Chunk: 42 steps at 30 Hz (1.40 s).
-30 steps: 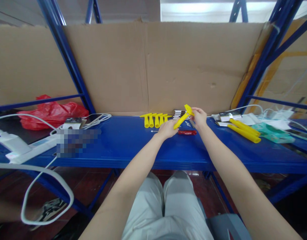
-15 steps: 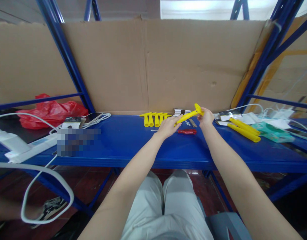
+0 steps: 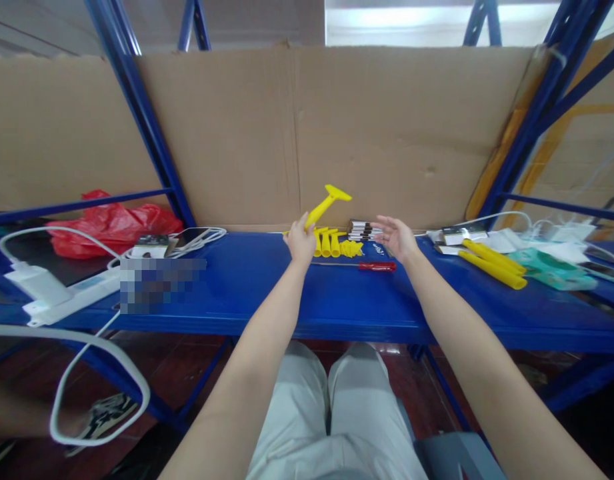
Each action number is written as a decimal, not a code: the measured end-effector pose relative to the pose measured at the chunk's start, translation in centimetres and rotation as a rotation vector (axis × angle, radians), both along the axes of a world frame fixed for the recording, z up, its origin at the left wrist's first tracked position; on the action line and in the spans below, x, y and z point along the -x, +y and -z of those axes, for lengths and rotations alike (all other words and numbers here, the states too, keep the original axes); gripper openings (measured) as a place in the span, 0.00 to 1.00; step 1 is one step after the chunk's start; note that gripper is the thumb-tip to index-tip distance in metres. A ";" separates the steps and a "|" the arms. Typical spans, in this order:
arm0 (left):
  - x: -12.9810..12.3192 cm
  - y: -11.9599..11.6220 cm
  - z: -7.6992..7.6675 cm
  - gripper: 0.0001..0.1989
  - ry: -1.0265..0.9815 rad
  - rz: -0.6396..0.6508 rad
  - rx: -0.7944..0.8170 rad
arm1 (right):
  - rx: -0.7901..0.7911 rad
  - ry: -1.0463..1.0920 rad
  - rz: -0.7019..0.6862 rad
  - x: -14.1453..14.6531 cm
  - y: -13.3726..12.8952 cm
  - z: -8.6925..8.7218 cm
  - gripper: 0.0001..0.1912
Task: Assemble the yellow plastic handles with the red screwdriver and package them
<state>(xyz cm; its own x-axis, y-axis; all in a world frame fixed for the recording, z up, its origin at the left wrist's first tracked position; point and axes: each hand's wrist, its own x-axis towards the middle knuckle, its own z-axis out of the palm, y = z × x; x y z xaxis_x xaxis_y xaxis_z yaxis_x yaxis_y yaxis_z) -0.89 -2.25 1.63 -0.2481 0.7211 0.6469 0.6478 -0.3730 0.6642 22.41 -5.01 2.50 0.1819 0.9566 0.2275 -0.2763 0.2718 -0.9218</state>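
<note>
My left hand (image 3: 301, 241) grips the lower end of a yellow T-shaped tool (image 3: 323, 210), its wide head tilted up to the right. My right hand (image 3: 395, 239) is raised over the blue shelf with fingers apart and nothing in it. Beneath and beside my left hand stands a row of yellow handles (image 3: 330, 244), with a pile of small yellow pieces (image 3: 351, 249) at its right end. A red-handled screwdriver (image 3: 377, 267) lies in front of them. Behind, near the cardboard, is a stack of small black-and-white packs (image 3: 363, 230).
Two yellow tubes (image 3: 494, 265) lie at the right beside a green plastic wrapper (image 3: 554, 268). At the left are a red plastic bag (image 3: 117, 228), a white power strip (image 3: 81, 293) and cables. Cardboard (image 3: 357, 133) backs the blue shelf (image 3: 247, 287). A person's foot shows at lower left.
My right hand has let go of the tool's head and opened, moving slightly left. My left hand has moved left with the tool, which now points more steeply upward.
</note>
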 end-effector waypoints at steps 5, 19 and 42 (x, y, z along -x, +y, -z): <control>2.0 0.5 0.5 0.20 -0.227 -0.264 0.244 | 0.037 -0.058 -0.020 0.3 -0.1 0.0 0.10; 3.4 2.5 2.8 0.13 -0.193 -0.289 0.392 | 0.074 -0.044 -0.022 0.9 -0.4 -0.1 0.09; 2.5 2.4 2.5 0.17 -0.108 -0.295 0.452 | 0.085 -0.081 -0.026 1.1 -0.5 0.0 0.13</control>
<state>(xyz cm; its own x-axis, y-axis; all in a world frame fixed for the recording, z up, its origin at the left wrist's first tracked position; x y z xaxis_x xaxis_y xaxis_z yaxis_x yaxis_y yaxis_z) -3.42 0.12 -0.92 -0.5294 0.8111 0.2487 0.6007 0.1514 0.7850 21.31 -5.49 2.51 0.1408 0.9773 0.1583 -0.2056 0.1852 -0.9609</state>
